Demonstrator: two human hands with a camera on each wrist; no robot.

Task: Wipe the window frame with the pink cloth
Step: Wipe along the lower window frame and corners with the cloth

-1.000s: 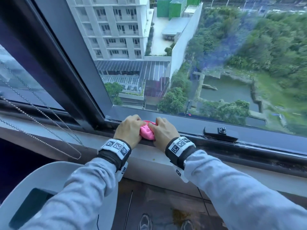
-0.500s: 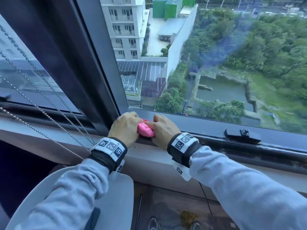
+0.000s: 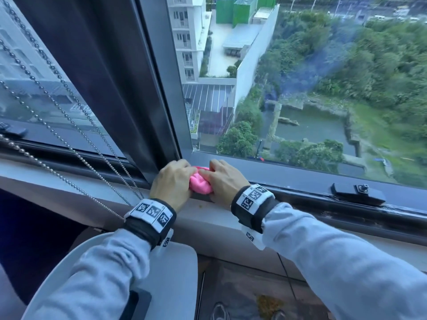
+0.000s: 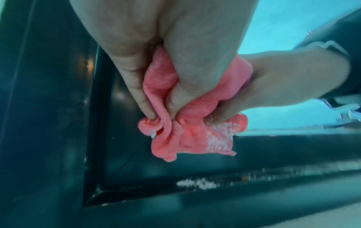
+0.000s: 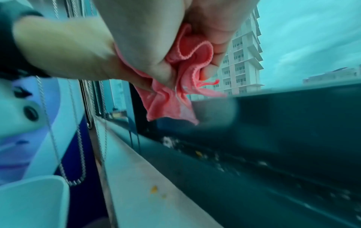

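Note:
A bunched pink cloth (image 3: 200, 184) sits between both my hands at the lower left corner of the dark window frame (image 3: 300, 174). My left hand (image 3: 172, 181) pinches the cloth (image 4: 187, 135) with curled fingers. My right hand (image 3: 223, 179) grips the cloth (image 5: 175, 98) from the other side. A loose flap of cloth hangs down just above the frame's dusty bottom rail (image 4: 215, 183). The vertical frame post (image 3: 129, 88) stands right behind my left hand.
Bead chains (image 3: 76, 139) of a blind hang left of my left wrist. A black window latch (image 3: 358, 194) sits on the rail to the right. A pale sill (image 3: 208, 218) runs below, with a white chair back (image 3: 175, 262) under my left arm. Dust specks line the rail (image 5: 224, 155).
Both hands with the cloth have slid left along the bottom rail into the corner by the vertical post. My head view has swung left with them.

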